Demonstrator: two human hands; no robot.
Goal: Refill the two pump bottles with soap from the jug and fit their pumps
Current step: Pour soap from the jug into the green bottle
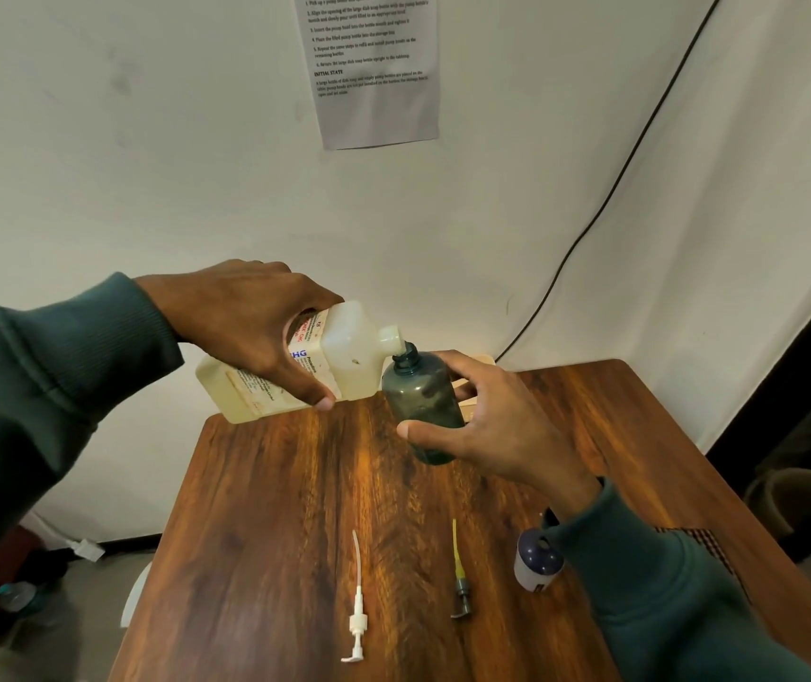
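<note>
Pale walls meet in a corner behind a dark wooden table (295,509), with a printed sheet (376,66) taped up and a black cable (629,155) running down the right wall. Above the table's far edge the left hand (251,332) is wrapped around the middle of the jug (305,366), thumb under and fingers over its label. The jug lies nearly on its side, long axis running left to right, base out past the table's left edge, spout (392,338) dipped to the right and touching the mouth of the tinted pump bottle (420,406). The right hand (496,425) curls around that bottle from the far right side, thumb across its front; the bottle leans, neck up and tipped left toward the spout, base toward the viewer. Whether soap is flowing cannot be made out. The jug looks bulky with stiff walls, so a grip round its waist seems right, though any spilled soap would make it slick. The bottle seems light and thin-walled, likely to turn if held too loosely; holding it at mid-body keeps the neck steady. On the near table lie a white pump (356,607) and a grey pump (460,578), tubes pointing away from the viewer, and just right of them stands a second, pale bottle (536,563) partly behind the right sleeve.
</note>
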